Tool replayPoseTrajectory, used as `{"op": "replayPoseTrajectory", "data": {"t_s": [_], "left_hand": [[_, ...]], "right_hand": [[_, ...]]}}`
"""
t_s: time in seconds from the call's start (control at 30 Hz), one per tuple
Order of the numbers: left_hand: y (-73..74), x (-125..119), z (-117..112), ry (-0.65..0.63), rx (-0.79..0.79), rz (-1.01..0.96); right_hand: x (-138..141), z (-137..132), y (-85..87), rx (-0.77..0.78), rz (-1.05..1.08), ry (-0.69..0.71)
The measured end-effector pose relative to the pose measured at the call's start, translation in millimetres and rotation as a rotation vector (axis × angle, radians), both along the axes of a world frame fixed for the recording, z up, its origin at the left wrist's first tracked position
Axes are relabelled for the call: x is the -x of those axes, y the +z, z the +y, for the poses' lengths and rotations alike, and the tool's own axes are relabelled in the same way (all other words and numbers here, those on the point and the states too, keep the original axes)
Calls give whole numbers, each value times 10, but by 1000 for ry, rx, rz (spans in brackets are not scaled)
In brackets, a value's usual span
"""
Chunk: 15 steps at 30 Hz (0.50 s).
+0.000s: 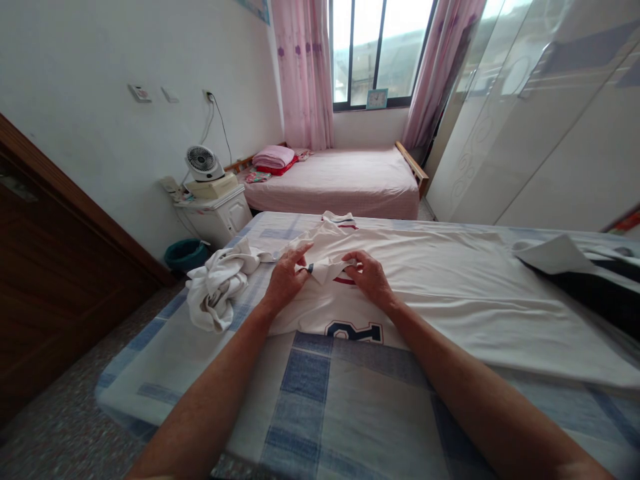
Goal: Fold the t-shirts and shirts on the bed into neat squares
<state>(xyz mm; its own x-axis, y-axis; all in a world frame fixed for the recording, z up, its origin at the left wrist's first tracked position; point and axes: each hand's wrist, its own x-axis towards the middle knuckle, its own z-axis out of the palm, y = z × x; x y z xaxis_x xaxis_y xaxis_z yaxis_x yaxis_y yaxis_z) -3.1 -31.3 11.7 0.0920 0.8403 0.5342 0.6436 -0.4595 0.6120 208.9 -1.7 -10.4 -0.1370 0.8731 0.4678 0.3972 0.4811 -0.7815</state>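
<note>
A white shirt [450, 267] lies spread over the bed, with a dark letter print near its front edge and red and navy trim. My left hand [290, 273] pinches a lifted fold of the shirt between thumb and fingers, beside a small dark tag. Another part of the same fold, close to the red trim, is gripped by my right hand [367, 275]. The raised cloth spans the short gap between both hands. Just left of my left hand sits a crumpled white cloth [220, 283].
The bed has a blue-and-white patchwork cover [300, 400]. At the right lies a black-and-white garment [585, 280]. Beyond are a pink-covered bed [345, 180], a white nightstand [225, 217] with a fan [204, 163], a teal bin [186, 255] and a wardrobe [540, 133].
</note>
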Motion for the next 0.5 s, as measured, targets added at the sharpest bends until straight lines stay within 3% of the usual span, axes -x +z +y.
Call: {"op": "replayPoseTrajectory", "data": {"t_s": [0.1, 0.27, 0.37, 0.5], "left_hand": [[67, 65, -19, 15, -81, 145], [129, 58, -73, 47, -54, 346], [165, -25, -126, 147, 14, 470], [255, -97, -189, 307, 156, 426]], "right_hand": [[-12, -12, 69, -76, 11, 12], [-35, -64, 187, -99, -47, -11], [-34, -91, 190, -90, -73, 4], [-39, -118, 180, -86, -82, 2]]}}
